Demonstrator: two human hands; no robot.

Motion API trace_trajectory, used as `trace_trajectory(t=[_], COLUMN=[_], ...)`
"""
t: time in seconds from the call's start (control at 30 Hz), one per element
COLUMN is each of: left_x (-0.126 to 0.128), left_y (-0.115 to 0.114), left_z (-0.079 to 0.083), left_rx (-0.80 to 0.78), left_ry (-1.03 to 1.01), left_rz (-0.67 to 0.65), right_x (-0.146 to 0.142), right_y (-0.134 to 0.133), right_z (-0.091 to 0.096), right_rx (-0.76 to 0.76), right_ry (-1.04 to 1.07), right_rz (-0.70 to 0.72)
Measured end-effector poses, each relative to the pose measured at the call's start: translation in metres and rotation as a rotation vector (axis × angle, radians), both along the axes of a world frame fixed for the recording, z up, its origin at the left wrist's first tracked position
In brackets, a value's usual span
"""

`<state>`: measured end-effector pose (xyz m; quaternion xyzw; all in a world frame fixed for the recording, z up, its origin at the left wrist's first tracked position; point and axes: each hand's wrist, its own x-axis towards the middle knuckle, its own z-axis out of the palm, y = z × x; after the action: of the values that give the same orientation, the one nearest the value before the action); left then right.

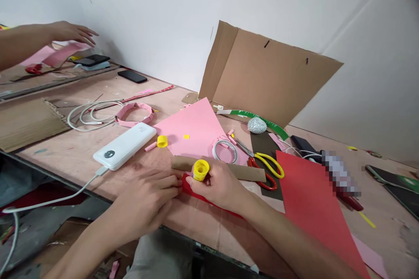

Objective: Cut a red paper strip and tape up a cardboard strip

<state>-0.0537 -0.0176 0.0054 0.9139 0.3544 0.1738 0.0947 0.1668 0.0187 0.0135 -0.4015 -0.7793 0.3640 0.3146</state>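
My right hand (219,185) is closed around a yellow glue stick (200,170), its open end facing up. Below that hand lies a red paper strip (190,185) along the table's front edge. My left hand (155,194) has its fingers together at the strip's left end, pinning it; the thumb is hidden. A rolled brown cardboard tube (242,171) lies just behind my right hand. The yellow glue cap (162,141) stands to the left on the table. Behind it is a pink paper sheet (196,124) with a roll of white tape (225,151) on it.
Scissors (270,165) and a large red sheet (314,200) lie to the right. A white power bank (126,146) with a cable sits left, near a pink paper ring (135,113). A cardboard panel (265,74) leans on the wall. Another person's hand (70,32) is far left.
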Motion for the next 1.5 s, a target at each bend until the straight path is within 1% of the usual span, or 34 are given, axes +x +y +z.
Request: trace_trajectory(t=[0.17,0.33,0.5,0.63,0.77,0.9,1.1,1.27,1.37,1.5], left_x=[-0.001,-0.001,-0.001,-0.001,-0.002,-0.001,0.0,-0.001,-0.001,-0.001], left_y=[-0.001,0.0,0.0,-0.001,-0.002,-0.002,-0.002,-0.002,-0.001,-0.001], left_z=[-0.001,-0.001,0.001,0.002,0.0,-0.001,0.001,0.0,-0.001,0.0], left_rx=[-0.015,-0.017,-0.034,-0.06,-0.067,-0.1,-0.054,-0.079,-0.065,-0.056], left_ry=[0.017,0.009,0.065,0.049,0.039,0.024,0.022,0.021,0.034,0.064], left_rz=[0.029,0.01,0.06,0.047,0.075,0.068,0.083,0.066,0.08,0.065], right_x=[-0.006,-0.005,-0.005,-0.006,-0.008,-0.007,-0.007,-0.003,-0.001,0.003], right_y=[0.003,0.004,0.004,0.004,0.005,0.006,0.007,0.005,0.002,-0.002], right_z=[0.0,-0.001,0.0,0.0,-0.002,-0.002,-0.002,-0.003,-0.001,0.0], right_rx=[0.021,0.006,0.002,0.004,0.008,0.016,0.025,0.022,0.02,0.011], right_ry=[0.017,0.02,0.023,0.015,0.022,0.011,0.007,0.003,-0.003,-0.029], right_rz=[0.038,0.015,0.047,0.015,0.048,0.036,0.07,0.028,0.04,-0.003])
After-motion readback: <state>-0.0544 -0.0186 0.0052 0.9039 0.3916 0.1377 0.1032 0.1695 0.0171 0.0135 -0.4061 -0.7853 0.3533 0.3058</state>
